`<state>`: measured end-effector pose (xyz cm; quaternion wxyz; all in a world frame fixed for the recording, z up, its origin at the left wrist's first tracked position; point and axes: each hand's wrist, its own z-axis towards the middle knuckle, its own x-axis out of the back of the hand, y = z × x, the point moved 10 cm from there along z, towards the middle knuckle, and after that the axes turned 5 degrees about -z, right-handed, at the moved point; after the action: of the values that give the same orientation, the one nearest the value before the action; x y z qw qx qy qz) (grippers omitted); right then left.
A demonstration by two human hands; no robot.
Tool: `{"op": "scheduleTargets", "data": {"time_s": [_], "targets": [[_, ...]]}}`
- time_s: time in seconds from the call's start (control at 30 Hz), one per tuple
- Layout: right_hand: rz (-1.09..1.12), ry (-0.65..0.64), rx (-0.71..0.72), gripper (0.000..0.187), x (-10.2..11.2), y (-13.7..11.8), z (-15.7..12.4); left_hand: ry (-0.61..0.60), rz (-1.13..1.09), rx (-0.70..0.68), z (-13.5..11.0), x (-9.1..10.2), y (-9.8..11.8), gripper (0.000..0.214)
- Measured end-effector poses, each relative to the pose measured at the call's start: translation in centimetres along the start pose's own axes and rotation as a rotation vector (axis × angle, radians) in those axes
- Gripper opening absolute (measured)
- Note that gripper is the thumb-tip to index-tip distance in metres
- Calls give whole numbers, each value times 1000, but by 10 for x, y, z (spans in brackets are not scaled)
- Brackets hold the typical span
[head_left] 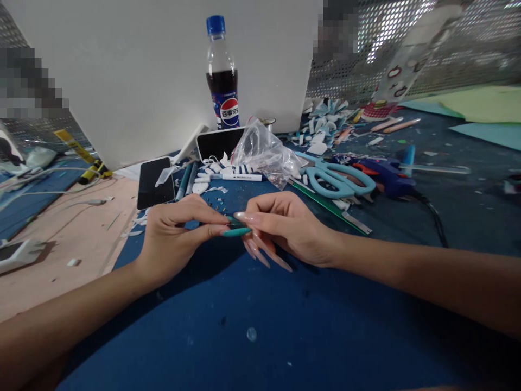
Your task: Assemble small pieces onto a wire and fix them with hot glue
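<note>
Over the blue table surface, my left hand (pixel 173 231) and my right hand (pixel 287 225) meet fingertip to fingertip. The left thumb and index finger are pinched together, with slim teal shapes (pixel 236 232) at their tips that look like long painted nails. My right thumb and index finger close on the same spot, while its other fingers, with long pale glossy nails, hang curled below. Whatever sits between the fingertips is too small or hidden to name. Just beyond the hands lie small crumbs and white scraps.
Behind the hands are a white marker (pixel 242 177), a clear plastic bag (pixel 264 152), blue scissors (pixel 325 179), a green metal-edged strip (pixel 331 206) and a blue glue gun (pixel 391 176). A phone (pixel 156 183) lies left. A cola bottle (pixel 223 81) stands before a white board (pixel 142 70).
</note>
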<state>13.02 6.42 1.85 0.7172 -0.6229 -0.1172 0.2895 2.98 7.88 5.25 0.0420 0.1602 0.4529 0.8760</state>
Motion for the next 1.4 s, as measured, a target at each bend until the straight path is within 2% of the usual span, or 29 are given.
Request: {"op": "scheduleTargets", "data": {"time_s": [0.87,1.1,1.4], "targets": [[-1,12,20,35,1,0,1,-23,17,0,0,-2,-2,9],[-126,45,15,30,4,-1,1,-77,71,64,0,-7,-8,6],[-192,66,-50,27,4,3,1,-211,147,46,1,-20,-6,11]]}}
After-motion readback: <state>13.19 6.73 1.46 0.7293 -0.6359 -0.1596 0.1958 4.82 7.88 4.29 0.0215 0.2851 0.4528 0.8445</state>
